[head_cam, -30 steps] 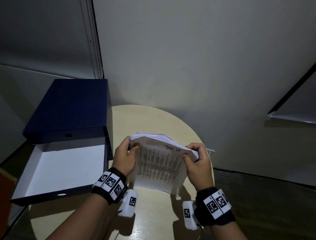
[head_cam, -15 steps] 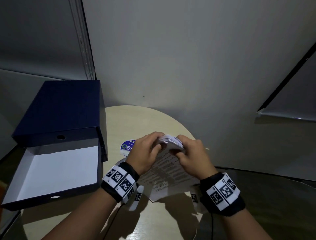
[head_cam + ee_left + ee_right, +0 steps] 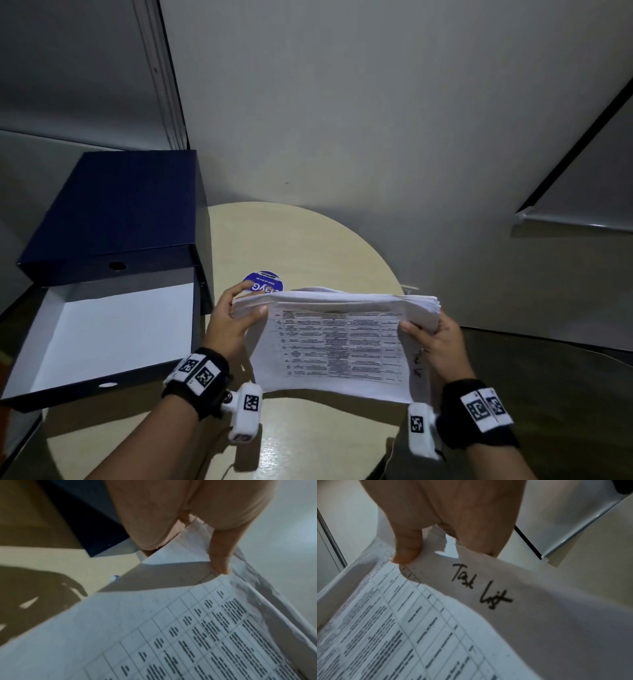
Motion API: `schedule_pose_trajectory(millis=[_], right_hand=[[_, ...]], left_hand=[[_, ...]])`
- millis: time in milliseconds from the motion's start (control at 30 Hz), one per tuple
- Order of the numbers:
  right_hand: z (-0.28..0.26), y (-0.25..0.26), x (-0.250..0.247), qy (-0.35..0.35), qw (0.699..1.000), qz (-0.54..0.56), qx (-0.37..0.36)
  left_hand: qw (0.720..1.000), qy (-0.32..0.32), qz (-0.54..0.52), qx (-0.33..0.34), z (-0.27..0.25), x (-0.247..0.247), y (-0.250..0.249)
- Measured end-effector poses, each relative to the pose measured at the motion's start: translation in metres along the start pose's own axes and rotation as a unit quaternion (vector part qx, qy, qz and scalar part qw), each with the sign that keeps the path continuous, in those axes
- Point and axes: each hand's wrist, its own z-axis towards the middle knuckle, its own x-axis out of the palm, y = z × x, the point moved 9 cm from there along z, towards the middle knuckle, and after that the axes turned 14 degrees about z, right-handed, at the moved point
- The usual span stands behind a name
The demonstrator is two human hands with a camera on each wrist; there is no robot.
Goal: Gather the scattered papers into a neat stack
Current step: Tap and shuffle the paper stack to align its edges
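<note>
Blue box [image 3: 113, 219] open; both hands gripping paper stack [image 3: 337, 346].

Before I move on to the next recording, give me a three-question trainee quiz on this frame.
1. True or false: the papers lie flat on the table.
2. Which hand is nearer the open box: A left, B right?
3. Fill in: the handwritten words by the right thumb read "Task ____".

Key: 1 false, both hands hold them up at their two ends. 2 A. 3 List.
</note>
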Motion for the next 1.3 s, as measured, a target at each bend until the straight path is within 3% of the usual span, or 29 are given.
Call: schedule_pose_trajectory(millis=[67, 200, 267, 400, 600, 700, 800, 933, 1067, 1300], right_hand=[[-0.006, -0.019, 0.003, -0.012, 1.0, 0.015, 0.019], [-0.008, -0.053, -0.001, -0.07, 0.996, 0.042, 0.034], [-0.008, -0.07, -0.003, -0.077, 0.995, 0.029, 0.049], [-0.015, -0.095, 0.001, -0.042, 0.996, -0.034, 0.075], [-0.021, -0.09, -0.003, -0.105, 0.992, -0.012, 0.067], [-0.027, -0.087, 0.001, -0.082, 0.996, -0.013, 0.039], [-0.029, -0.078, 0.001, -0.114, 0.992, 0.042, 0.013], [-0.021, -0.063, 0.004, -0.181, 0.983, 0.022, -0.027], [-0.019, -0.063, 0.004, -0.213, 0.977, 0.015, -0.014], [-0.026, -0.061, 0.008, -0.191, 0.981, 0.011, 0.019]], left_hand=[[1.0, -0.013, -0.002, -0.018, -0.001, 0.001, 0.004], [0.996, -0.076, 0.036, 0.041, -0.011, -0.011, -0.008], [0.996, -0.058, 0.045, 0.056, -0.014, -0.01, -0.001], [0.993, 0.007, 0.117, 0.008, -0.011, -0.002, 0.046], [0.992, 0.004, 0.128, 0.003, -0.01, -0.006, 0.051], [0.997, 0.004, 0.071, 0.014, -0.016, -0.007, 0.041], [0.999, 0.005, 0.008, 0.046, -0.023, -0.007, 0.021], [0.998, -0.051, 0.011, 0.044, -0.021, -0.01, 0.012], [0.995, -0.085, 0.043, 0.017, -0.02, -0.013, 0.018], [0.994, -0.097, 0.052, 0.015, -0.02, -0.019, 0.02]])
